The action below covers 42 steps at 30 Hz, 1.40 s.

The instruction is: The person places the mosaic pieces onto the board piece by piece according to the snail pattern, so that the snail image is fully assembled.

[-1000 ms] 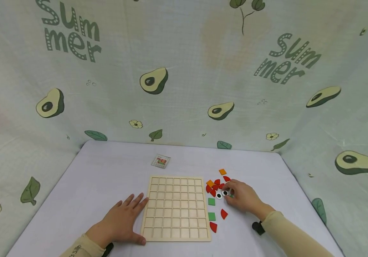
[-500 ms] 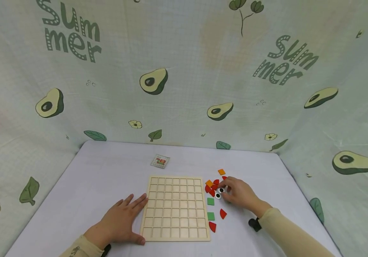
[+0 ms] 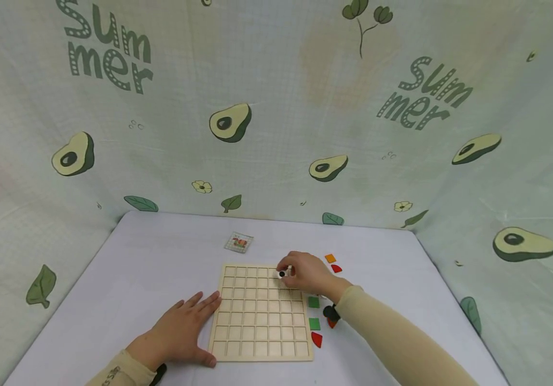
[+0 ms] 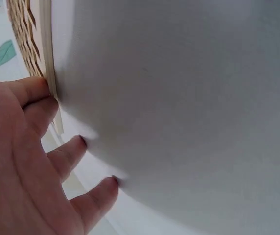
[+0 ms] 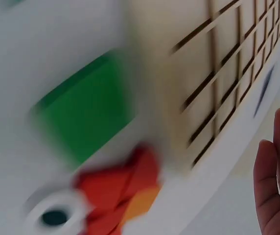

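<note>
Between right thumb and fingers, a white round eye piece with a black dot [image 3: 282, 274] is pinched over the top right cells of a wooden grid board [image 3: 260, 359]. The right hand [image 3: 309, 272] covers the board's upper right corner in the head view; in the right wrist view only its fingers show at the right edge. Spread flat, the left hand [image 3: 177, 332] rests by the board's left side, with fingertips against the rim [image 4: 48, 49] in the left wrist view. A second eye piece [image 5: 56, 216] lies beside the board in the right wrist view.
Right of the board lie a green square [image 3: 313, 302], another green square [image 3: 314, 324] and a red quarter-circle [image 3: 316, 340]. An orange square [image 3: 330, 258] sits farther back. Red pieces [image 5: 105, 188] cluster near the board's edge. A small picture card [image 3: 239, 242] lies behind the board.
The right hand has picked up one eye piece from the loose pieces and carried it left over the board. The left hand has stayed in place.
</note>
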### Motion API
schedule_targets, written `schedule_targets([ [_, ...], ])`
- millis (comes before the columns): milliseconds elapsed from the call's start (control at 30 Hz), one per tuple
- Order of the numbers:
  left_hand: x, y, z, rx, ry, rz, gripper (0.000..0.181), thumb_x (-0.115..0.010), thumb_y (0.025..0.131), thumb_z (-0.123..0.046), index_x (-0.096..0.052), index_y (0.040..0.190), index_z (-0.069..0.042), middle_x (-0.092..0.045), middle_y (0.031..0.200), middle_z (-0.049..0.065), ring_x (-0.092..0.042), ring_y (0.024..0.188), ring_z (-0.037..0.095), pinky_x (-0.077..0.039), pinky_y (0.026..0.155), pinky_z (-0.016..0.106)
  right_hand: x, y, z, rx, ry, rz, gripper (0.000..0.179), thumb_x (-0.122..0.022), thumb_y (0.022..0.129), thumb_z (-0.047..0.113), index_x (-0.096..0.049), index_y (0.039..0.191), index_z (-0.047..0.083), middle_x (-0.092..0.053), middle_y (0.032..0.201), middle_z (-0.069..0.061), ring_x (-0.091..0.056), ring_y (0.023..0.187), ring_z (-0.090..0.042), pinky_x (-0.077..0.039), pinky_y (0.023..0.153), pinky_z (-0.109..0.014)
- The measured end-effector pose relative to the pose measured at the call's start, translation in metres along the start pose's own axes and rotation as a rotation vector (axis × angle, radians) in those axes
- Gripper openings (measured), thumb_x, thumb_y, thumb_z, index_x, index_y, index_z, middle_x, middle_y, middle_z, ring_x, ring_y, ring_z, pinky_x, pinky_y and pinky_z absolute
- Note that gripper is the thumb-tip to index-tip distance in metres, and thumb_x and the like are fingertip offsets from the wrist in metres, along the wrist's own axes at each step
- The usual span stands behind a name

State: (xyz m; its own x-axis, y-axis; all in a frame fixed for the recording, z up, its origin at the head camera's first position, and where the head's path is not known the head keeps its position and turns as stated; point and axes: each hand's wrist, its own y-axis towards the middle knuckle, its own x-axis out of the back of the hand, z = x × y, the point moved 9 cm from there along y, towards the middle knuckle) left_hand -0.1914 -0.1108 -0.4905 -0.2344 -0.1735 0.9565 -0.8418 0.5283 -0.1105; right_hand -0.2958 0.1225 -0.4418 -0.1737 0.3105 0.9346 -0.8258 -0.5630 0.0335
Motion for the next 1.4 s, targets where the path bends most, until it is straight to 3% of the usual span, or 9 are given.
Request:
schedule_targets([
  [200,-0.002,0.001,0.002,0.006,-0.013,0.007,0.124,-0.072,0.057,-0.083,-0.044,0.15,-0.007,-0.038,0.157,0.006,-0.034,0.14,0.043,-0.035,0.099,0.07,-0.03,0.042,0.035,0.054,0.057,0.037,0.021,-0.072,0.087,0.022,-0.074,0.108,0.021,-0.065,0.098,0.012,-0.057,0.077,-0.002,-0.049,0.068,-0.022],
  [433,-0.001,0.001,0.002,0.007,-0.024,0.019,0.124,-0.071,0.058,-0.084,-0.043,0.151,-0.007,-0.037,0.158,0.006,-0.034,0.14,0.042,-0.036,0.099,0.07,-0.06,0.064,0.05,0.093,0.108,0.027,0.014,-0.074,0.088,0.024,-0.075,0.102,0.022,-0.063,0.089,0.015,-0.057,0.076,0.001,-0.049,0.067,-0.019],
  [600,0.0,0.0,0.002,0.006,-0.021,0.021,0.125,-0.071,0.058,-0.084,-0.042,0.151,-0.006,-0.037,0.158,0.006,-0.034,0.14,0.043,-0.036,0.099,0.07,-0.064,0.066,0.052,0.11,0.06,0.002,0.013,-0.075,0.088,0.025,-0.075,0.101,0.024,-0.061,0.086,0.016,-0.055,0.075,0.002,-0.048,0.067,-0.019],
  [1000,-0.001,0.001,0.001,0.005,-0.026,0.022,0.126,-0.071,0.057,-0.084,-0.042,0.151,-0.006,-0.036,0.158,0.006,-0.033,0.141,0.043,-0.034,0.1,0.071,-0.06,0.06,0.059,0.082,0.041,0.05,0.019,-0.074,0.091,0.027,-0.076,0.11,0.022,-0.064,0.096,0.013,-0.056,0.081,0.001,-0.049,0.072,-0.019],
  [1233,0.001,0.0,0.001,0.001,-0.036,0.018,0.125,-0.072,0.057,-0.083,-0.042,0.15,-0.006,-0.037,0.158,0.006,-0.033,0.14,0.044,-0.034,0.1,0.071,-0.061,0.06,0.06,0.082,0.065,0.048,0.02,-0.076,0.09,0.025,-0.075,0.11,0.019,-0.06,0.082,0.017,-0.054,0.074,0.001,-0.047,0.068,-0.019],
  [1400,0.001,0.0,0.0,0.001,-0.038,0.019,0.124,-0.073,0.058,-0.082,-0.042,0.15,-0.005,-0.037,0.157,0.007,-0.033,0.14,0.044,-0.034,0.1,0.071,-0.058,0.057,0.06,0.084,0.055,0.061,0.02,-0.074,0.091,0.022,-0.074,0.111,0.018,-0.061,0.084,0.017,-0.055,0.076,0.002,-0.047,0.07,-0.018],
])
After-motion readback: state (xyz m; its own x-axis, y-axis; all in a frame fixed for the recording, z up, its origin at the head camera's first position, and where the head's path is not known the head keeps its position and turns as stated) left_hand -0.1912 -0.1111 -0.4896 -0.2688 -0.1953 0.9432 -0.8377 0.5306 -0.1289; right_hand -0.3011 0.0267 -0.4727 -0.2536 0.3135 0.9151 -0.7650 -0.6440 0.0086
